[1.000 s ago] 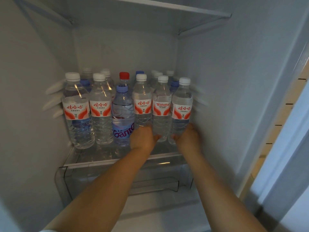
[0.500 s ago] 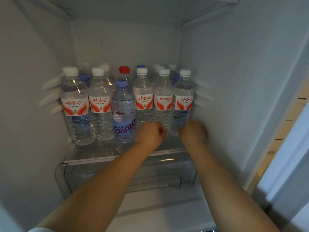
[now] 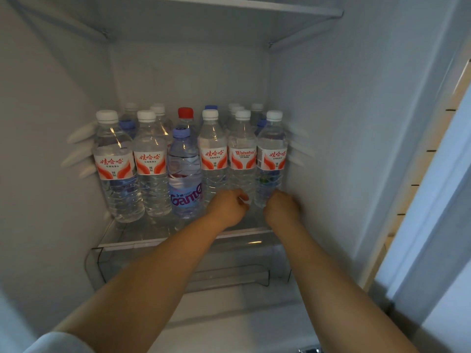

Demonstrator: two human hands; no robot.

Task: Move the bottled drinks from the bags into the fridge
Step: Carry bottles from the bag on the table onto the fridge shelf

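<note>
Both hands reach deep into the fridge [image 3: 356, 123] with the backs toward the camera. The left hand [image 3: 228, 205] is curled at the foot of the Wahaha bottle [image 3: 242, 161]; the right hand [image 3: 281, 205] is curled low on the end bottle [image 3: 271, 159], which stands just beside the fridge's right wall. Whether either one truly grips its bottle or only nudges it I cannot tell, since the fingers are hidden. This looks like the placing step, seating the last two bottles of the front row on the glass shelf [image 3: 142, 238]. The next move likely calls for letting go cleanly without tipping neighbours, then returning to the bags, which are out of view. The shelf holds several upright rows, among them a Ganten bottle [image 3: 184, 174] left of the Wahaha bottle and a red-capped one [image 3: 185, 113] behind it. The clear drawer [image 3: 153, 266] below the shelf shows no contents.
</note>
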